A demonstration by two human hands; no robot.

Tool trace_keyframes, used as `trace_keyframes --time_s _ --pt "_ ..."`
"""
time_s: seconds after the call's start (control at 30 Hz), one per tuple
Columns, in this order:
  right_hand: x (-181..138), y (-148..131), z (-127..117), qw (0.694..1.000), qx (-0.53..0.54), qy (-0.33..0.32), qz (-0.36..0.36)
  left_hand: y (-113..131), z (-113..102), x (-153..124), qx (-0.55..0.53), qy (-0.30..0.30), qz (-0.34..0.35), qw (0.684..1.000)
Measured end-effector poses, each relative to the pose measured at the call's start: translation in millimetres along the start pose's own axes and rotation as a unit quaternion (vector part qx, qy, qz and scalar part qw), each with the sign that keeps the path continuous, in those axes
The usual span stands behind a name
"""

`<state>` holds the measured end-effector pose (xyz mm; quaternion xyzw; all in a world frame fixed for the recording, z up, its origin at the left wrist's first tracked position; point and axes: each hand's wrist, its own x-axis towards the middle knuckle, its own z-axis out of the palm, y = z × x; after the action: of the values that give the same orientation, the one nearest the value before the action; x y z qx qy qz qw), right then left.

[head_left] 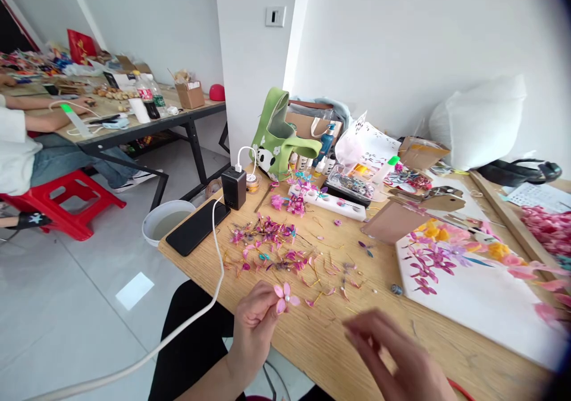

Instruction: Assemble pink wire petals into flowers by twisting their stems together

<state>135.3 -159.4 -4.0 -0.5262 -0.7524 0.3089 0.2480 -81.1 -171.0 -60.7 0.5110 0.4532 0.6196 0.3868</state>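
My left hand (256,318) is closed, thumb and fingers pinching a pink artificial flower (285,298) with a pale bead at its centre. The flower faces up, just above the front of the wooden table. To its right, my right hand (392,350) is smeared by motion over the tabletop, its fingers bent. Whether anything is between those fingers I cannot make out. Beyond both hands lie many loose magenta petals and flowers on thin wire stems (276,231). A small dark spool (397,289) rests beside the white board (468,306) bearing purple, yellow and pink flowers.
A black phone (198,228), a charger block (234,187) and its white cable (187,323) occupy the left side. Behind the petals are a white foam strip (330,203), a green panda bag (272,145) and a clipboard (395,219). Another person sits at a far-left table.
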Motion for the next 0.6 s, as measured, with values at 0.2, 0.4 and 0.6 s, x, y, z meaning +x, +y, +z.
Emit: trace_keyframes --time_s 0.2,0.4,0.6 --pt "107 -14 14 0.991 -0.113 0.061 -0.045 -5 2 -3 0.030 -0.009 0.080 0.996" --pt "138 -4 31 0.976 -0.215 -0.030 -0.007 -6 3 -3 0.040 -0.003 0.104 0.994" --pt "147 0 49 0.975 -0.214 -0.063 -0.011 -7 3 -2 0.041 -0.006 0.110 0.993"
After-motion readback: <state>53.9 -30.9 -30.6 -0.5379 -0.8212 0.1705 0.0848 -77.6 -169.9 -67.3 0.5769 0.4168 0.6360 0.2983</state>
